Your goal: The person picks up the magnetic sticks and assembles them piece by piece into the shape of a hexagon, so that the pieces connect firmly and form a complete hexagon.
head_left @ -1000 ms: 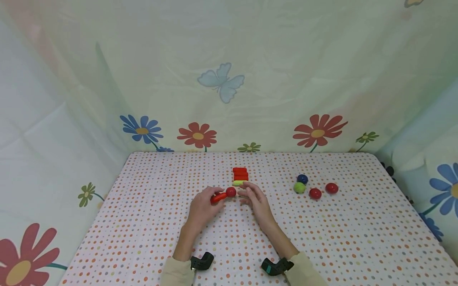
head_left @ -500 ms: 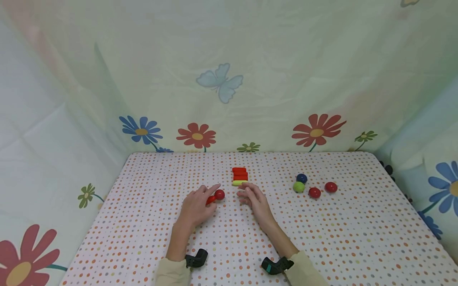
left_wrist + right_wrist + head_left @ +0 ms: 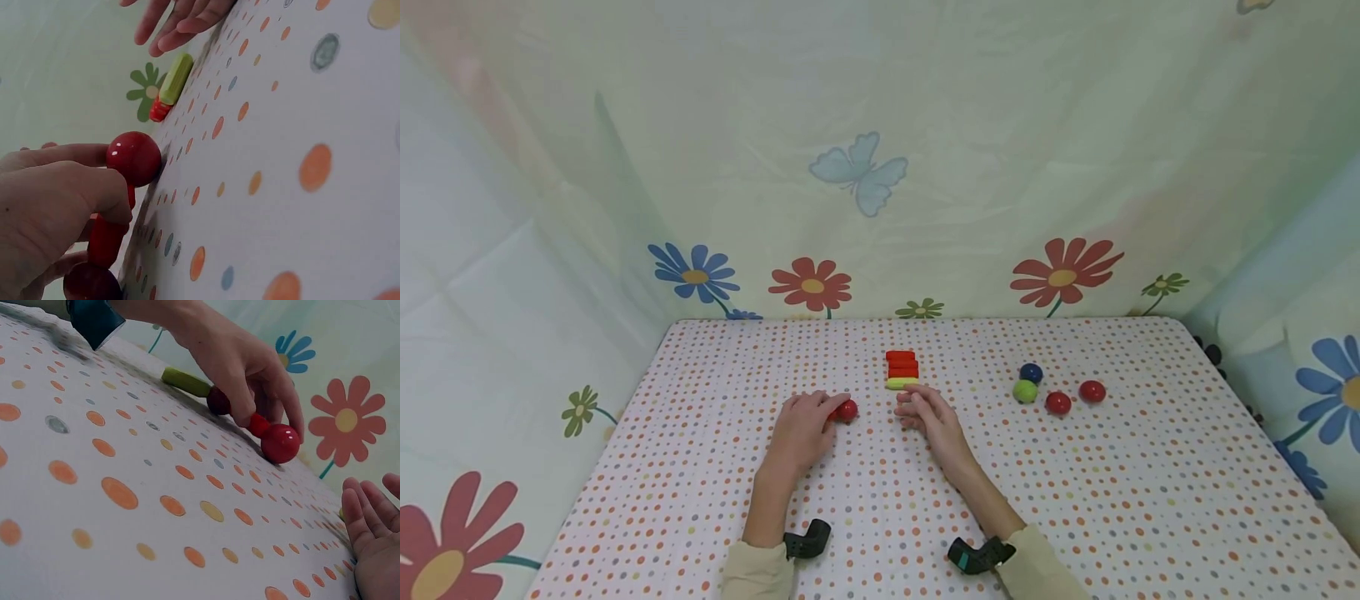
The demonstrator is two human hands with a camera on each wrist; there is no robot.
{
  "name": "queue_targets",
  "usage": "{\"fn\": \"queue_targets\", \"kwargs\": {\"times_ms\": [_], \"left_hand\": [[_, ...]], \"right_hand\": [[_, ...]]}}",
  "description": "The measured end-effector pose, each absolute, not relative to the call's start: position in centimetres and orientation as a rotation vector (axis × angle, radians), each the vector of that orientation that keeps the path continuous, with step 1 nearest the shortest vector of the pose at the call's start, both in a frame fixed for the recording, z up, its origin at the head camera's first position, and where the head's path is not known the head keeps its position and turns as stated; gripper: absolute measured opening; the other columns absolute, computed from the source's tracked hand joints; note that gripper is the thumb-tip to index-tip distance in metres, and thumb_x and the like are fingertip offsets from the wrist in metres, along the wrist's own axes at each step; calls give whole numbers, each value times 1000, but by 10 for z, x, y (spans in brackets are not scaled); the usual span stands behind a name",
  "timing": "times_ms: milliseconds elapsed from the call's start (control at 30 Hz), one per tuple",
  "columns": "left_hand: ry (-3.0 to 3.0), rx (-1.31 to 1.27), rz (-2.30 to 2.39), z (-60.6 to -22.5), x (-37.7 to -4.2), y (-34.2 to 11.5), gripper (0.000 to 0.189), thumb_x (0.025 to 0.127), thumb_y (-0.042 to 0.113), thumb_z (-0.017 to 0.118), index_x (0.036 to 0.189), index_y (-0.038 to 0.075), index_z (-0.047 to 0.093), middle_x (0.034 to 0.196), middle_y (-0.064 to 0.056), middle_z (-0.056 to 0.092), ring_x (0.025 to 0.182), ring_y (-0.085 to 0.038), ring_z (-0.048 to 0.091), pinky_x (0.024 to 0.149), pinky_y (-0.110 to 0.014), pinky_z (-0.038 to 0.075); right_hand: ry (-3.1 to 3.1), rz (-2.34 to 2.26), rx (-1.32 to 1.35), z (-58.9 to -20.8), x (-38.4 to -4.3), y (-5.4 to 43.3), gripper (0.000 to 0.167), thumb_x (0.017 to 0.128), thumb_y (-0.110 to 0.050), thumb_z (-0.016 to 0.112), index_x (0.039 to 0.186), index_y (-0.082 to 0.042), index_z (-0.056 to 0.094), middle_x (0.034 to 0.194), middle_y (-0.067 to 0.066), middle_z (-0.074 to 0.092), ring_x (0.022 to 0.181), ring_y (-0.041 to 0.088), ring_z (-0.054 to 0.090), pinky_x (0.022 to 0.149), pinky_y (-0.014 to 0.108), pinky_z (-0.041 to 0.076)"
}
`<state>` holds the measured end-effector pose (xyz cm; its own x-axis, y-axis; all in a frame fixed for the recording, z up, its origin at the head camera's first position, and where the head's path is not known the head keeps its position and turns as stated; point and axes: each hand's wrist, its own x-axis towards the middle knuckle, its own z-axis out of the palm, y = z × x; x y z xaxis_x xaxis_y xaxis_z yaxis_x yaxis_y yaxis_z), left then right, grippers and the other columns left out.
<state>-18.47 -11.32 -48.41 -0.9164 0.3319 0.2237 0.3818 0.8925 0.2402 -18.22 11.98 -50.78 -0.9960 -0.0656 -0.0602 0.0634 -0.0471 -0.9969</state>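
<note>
My left hand (image 3: 801, 429) is left of the table's middle, its thumb and fingers gripping a red rod (image 3: 106, 240). One end of the rod meets a red ball (image 3: 134, 158); a darker red ball (image 3: 218, 400) is at the other. Beyond that second ball, in line, a green rod (image 3: 185, 382) shows in the right wrist view. From the head view most of this chain is hidden under the hand. My right hand (image 3: 940, 433) rests with loosely bent fingers and holds nothing, its fingertips close to a yellow-green rod (image 3: 901, 384).
Red rods (image 3: 902, 364) lie stacked side by side behind the yellow-green one. To the right sit a blue ball (image 3: 1031, 373), a green ball (image 3: 1026, 392) and two red balls, one nearer (image 3: 1058, 403) and one farther right (image 3: 1092, 391). A dotted cloth (image 3: 700, 500) covers the table.
My left hand has moved left with the red rod and ball, and turned so that it covers more of the rod. The right hand has stayed in place.
</note>
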Motion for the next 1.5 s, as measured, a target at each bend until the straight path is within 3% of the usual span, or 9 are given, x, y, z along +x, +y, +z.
{"fn": "queue_targets", "kwargs": {"times_ms": [167,400,733,1300,1500], "left_hand": [[-2861,-589,-424,-492,-185,-111,52,88,22,69,137,23,54,118,-3,65,114,-24,60,105,-46,42],[-2844,-513,-430,-502,-188,-103,53,90,43,66,137,25,53,123,-3,63,114,-24,57,103,-46,41],[-2841,-442,-450,-509,-192,-103,48,90,44,65,135,28,56,124,-1,63,114,-22,57,102,-44,42],[-2796,-422,-477,-512,-192,-101,48,88,43,68,133,28,57,123,0,64,112,-21,59,100,-45,44],[-2782,-417,-456,-513,-192,-101,48,88,44,68,132,28,58,122,-1,65,111,-21,59,98,-44,45]], "right_hand": [[2139,-2190,8,-508,-181,119,41,102,-34,49,134,-8,50,130,16,59,104,16,65,86,22,55],[2177,-2176,-46,-509,-181,118,42,100,-31,53,134,-7,50,126,17,60,99,13,66,83,22,55],[2221,-2081,-40,-507,-181,117,38,98,-21,58,133,-9,52,127,15,60,109,25,65,86,21,54],[2447,-1872,-227,-514,-178,114,36,93,-20,65,128,-14,59,122,6,65,107,17,64,83,15,51],[2609,-1817,-433,-512,-177,114,34,92,-13,66,125,-10,61,119,9,66,104,21,65,86,21,54]]}}
